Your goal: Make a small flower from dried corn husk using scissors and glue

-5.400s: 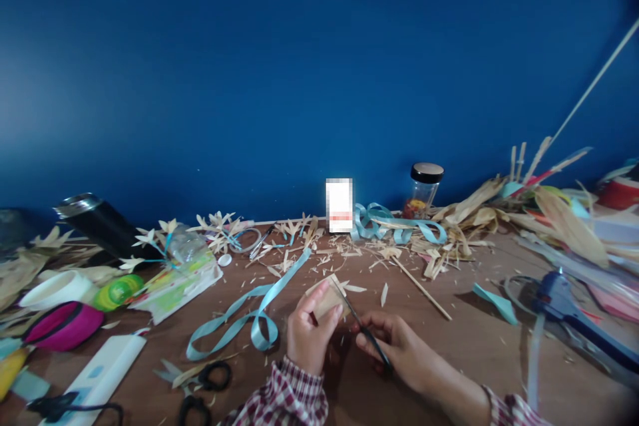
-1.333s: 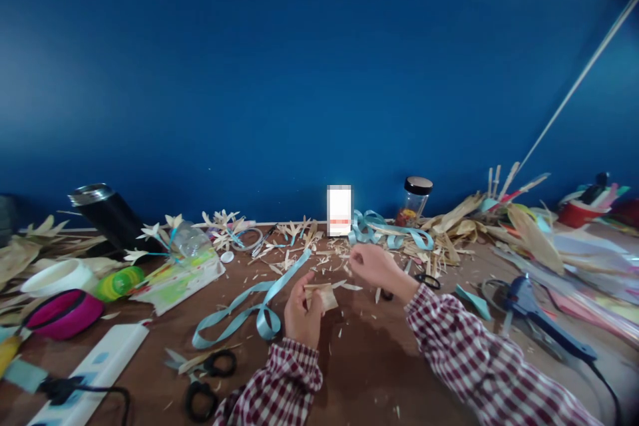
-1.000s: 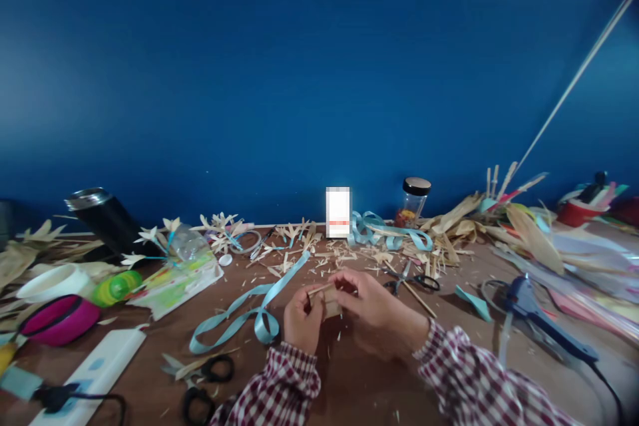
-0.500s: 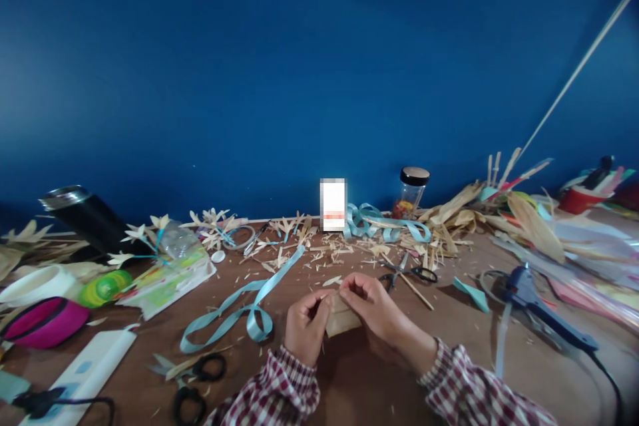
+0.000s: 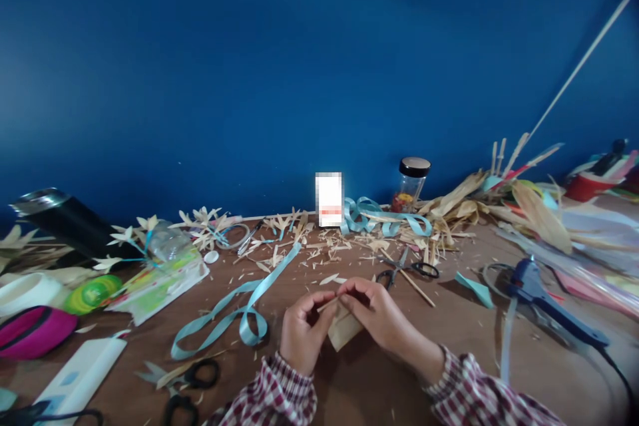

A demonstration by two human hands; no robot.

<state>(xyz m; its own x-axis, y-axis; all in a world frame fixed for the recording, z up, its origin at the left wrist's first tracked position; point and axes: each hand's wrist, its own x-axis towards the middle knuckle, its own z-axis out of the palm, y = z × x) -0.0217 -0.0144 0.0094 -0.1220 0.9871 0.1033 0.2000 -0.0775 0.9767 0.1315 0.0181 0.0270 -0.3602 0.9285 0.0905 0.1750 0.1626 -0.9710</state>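
Note:
My left hand [image 5: 301, 333] and my right hand [image 5: 378, 317] meet over the brown table [image 5: 449, 359], both pinching one small tan piece of dried husk [image 5: 343, 331] between them. A thin strip of the husk runs along its top edge between my fingertips. Both sleeves are red and white plaid. Small black-handled scissors [image 5: 409, 269] lie just beyond my right hand, beside a thin wooden stick [image 5: 407, 277]. A light blue ribbon [image 5: 234, 309] loops on the table left of my left hand.
Larger black scissors [image 5: 187, 383] lie at the near left by a white power strip [image 5: 74, 383]. A blue glue gun [image 5: 542, 296] rests at the right. Husk scraps, husk flowers [image 5: 204, 226], a black-lidded jar [image 5: 410, 185] and a black flask [image 5: 64, 223] line the blue wall.
Earlier my right hand held small scissors against the husk piece; it set them down beyond itself and came back to pinch the husk together with my left hand.

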